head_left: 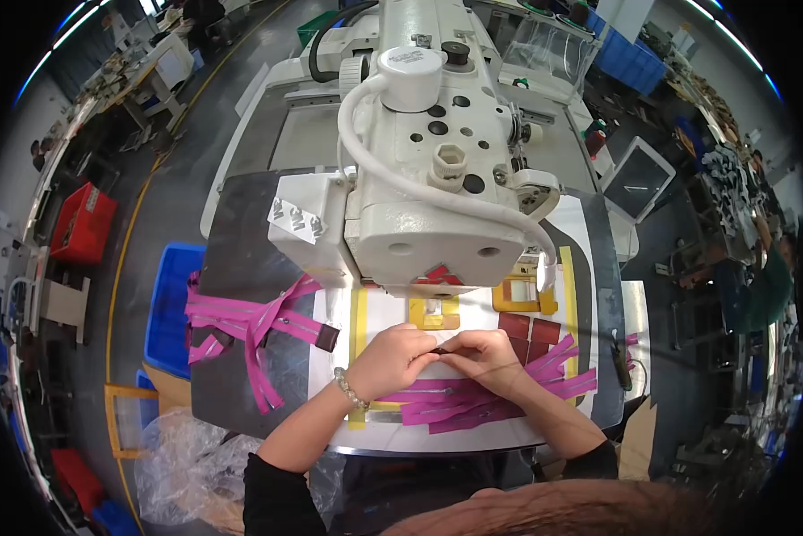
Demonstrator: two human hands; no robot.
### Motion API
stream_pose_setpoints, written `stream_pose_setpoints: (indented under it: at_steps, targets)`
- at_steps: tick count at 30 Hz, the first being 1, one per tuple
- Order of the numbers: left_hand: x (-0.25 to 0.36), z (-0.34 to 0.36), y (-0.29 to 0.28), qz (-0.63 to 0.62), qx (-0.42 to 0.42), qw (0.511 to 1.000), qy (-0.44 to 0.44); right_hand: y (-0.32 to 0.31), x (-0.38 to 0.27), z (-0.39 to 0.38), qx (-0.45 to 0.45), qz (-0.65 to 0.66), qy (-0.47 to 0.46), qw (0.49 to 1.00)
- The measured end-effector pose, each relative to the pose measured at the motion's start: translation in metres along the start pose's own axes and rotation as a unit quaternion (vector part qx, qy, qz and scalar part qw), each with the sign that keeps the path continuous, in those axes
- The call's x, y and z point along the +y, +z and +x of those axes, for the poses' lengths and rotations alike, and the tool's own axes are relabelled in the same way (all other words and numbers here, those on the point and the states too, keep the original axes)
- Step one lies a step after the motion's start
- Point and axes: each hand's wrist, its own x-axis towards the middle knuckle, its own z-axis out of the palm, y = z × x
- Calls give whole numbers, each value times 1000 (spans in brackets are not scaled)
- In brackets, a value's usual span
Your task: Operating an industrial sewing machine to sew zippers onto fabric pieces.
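My left hand point(400, 362) and my right hand point(480, 359) meet below the sewing machine head point(433, 232), both closed with fingertips pinching a small dark brown piece point(440, 351). My left wrist wears a bead bracelet. Beneath and around my hands lie magenta zippers point(451, 414) on a white work plate point(330, 384). A yellow frame point(416, 318) sits just above my fingers, another yellow frame point(511, 295) to its right. Reddish-brown patches point(531, 335) lie beside my right hand. More magenta zippers point(241, 308), one with a dark brown end tab, lie on the left of the dark table.
At left are a blue bin point(174, 286), a red crate point(84, 223), clear plastic point(178, 456) and cardboard point(162, 386). A small tool with a dark handle point(620, 362) lies at the table's right edge. Other people point(768, 290) are at workstations along both sides.
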Motion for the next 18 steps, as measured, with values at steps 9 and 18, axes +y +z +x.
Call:
stream_pose_setpoints:
  at_steps: [9, 18]
  targets:
    - [-10, 6, -8, -7, 46, 990, -136, -16, -10, 34, -27, 133, 97, 986]
    - [-18, 0, 1, 222, 162, 960, 57, -15, -13, 66, 1, 119, 210, 970]
